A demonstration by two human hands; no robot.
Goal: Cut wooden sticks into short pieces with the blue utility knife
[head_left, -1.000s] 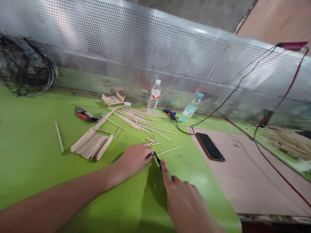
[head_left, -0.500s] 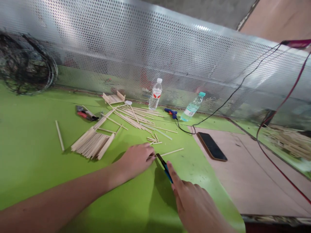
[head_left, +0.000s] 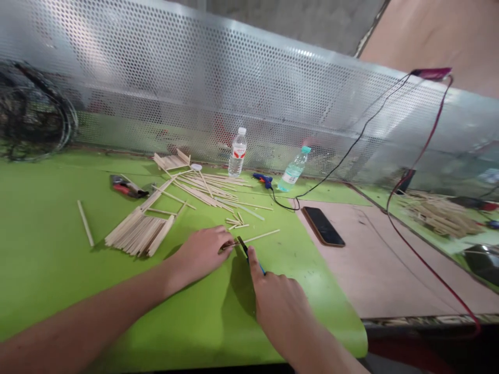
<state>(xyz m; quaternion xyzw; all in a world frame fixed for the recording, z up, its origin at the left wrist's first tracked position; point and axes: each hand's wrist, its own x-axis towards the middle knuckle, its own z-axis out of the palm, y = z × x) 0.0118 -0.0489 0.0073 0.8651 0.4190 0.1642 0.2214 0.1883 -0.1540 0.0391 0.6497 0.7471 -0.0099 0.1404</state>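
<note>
Pale wood makes up the stick panel [head_left: 136, 231], lying well in from the right edge of the green surface [head_left: 187, 332]. Beside it the left hand [head_left: 202, 249] is curled nearly closed, pinching one end of a thin stick [head_left: 263, 235] that reaches toward that right edge, about midway between front and back edges. I'd judge it light, stiff yet easily snapped, dry enough not to slip; best gripped close to the blade and pressed flat. The knife [head_left: 245, 248] crosses it; whether it bites, I can't tell. Rightmost, the right hand [head_left: 280, 296] wraps the handle, forefinger stretched along its back.
</note>
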